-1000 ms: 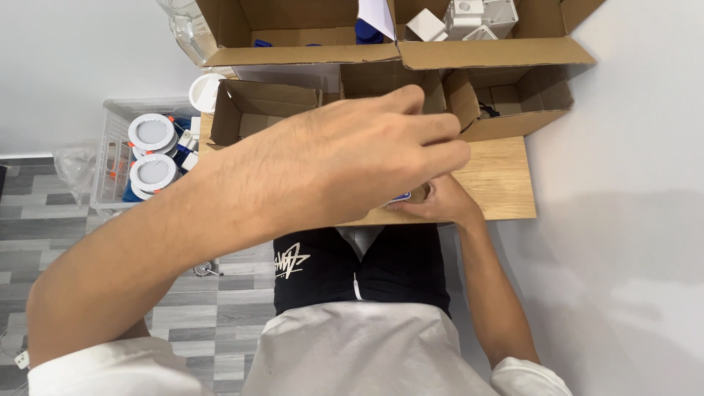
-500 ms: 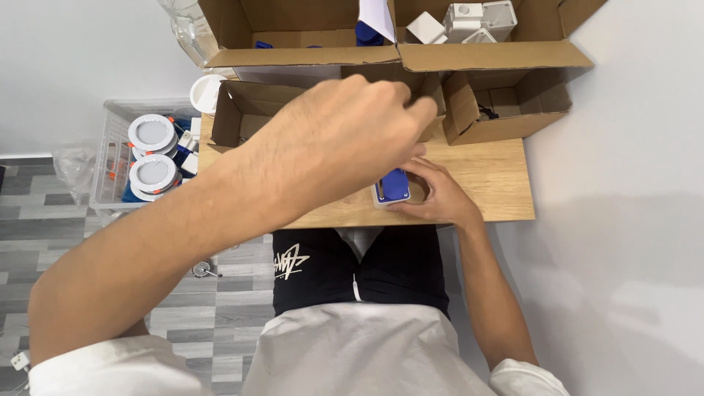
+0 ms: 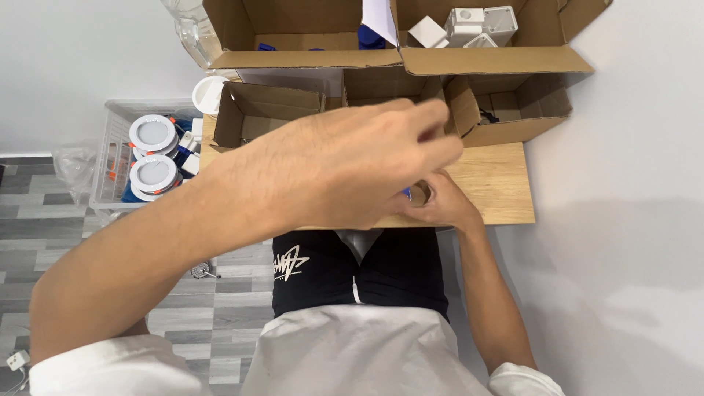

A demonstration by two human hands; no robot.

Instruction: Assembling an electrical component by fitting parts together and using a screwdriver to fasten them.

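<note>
So the right hand (image 3: 440,202) is curled around a small blue object (image 3: 407,193) at the wooden table (image 3: 491,183) edge, and the left hand (image 3: 345,165) hovers above it, fingers loosely bunched, grip unclear.

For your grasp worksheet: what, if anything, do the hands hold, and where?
The right hand curls around a small blue object, mostly hidden behind the left hand; the exact hold cannot be told.
</note>
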